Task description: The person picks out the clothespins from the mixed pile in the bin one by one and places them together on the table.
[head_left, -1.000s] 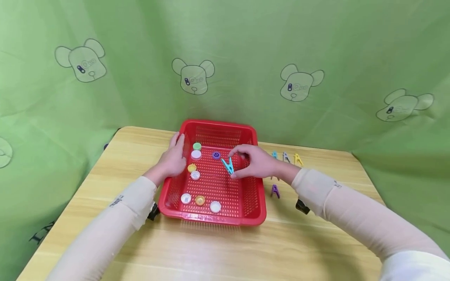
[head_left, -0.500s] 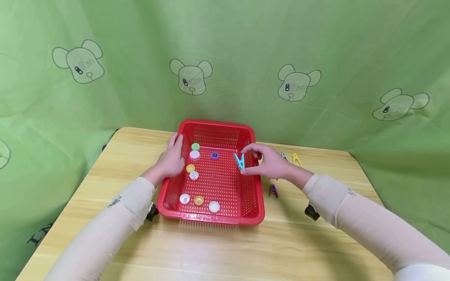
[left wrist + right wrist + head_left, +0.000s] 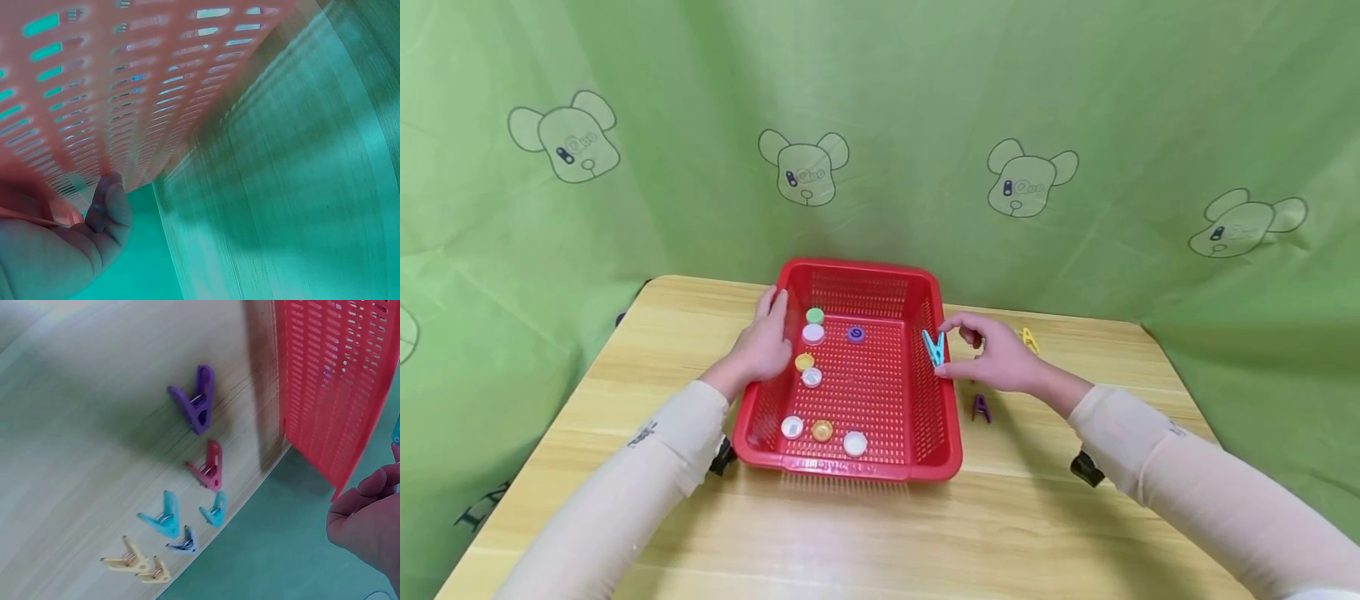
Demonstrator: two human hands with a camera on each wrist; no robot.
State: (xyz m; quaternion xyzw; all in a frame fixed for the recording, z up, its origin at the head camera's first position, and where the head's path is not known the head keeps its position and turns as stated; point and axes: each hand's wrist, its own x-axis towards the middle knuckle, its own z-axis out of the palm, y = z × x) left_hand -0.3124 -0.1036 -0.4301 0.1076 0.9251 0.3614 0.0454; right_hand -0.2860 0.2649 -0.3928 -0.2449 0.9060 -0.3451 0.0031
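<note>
A light-blue clothespin (image 3: 935, 348) is pinched between the thumb and finger of my right hand (image 3: 992, 357), over the right rim of the red basket (image 3: 847, 469). My left hand (image 3: 762, 346) grips the basket's left rim. In the left wrist view, the fingers (image 3: 114, 209) of that hand lie against the basket's perforated wall (image 3: 144, 81). Inside the basket lie several bottle caps, among them a green cap (image 3: 815, 316), a purple cap (image 3: 856, 334) and a white cap (image 3: 854, 443). At the right edge of the right wrist view, only a sliver of the held clothespin (image 3: 397, 431) shows.
On the table right of the basket lie several clothespins: a purple one (image 3: 196, 400), a red one (image 3: 209, 467), blue ones and yellowish ones, such as this yellowish clothespin (image 3: 127, 557). My right hand hides most of them in the head view. A green curtain (image 3: 917, 108) hangs behind the table.
My right hand has moved to the right with the light-blue clothespin, from above the basket's inside to its right rim. My left hand has stayed on the left rim.
</note>
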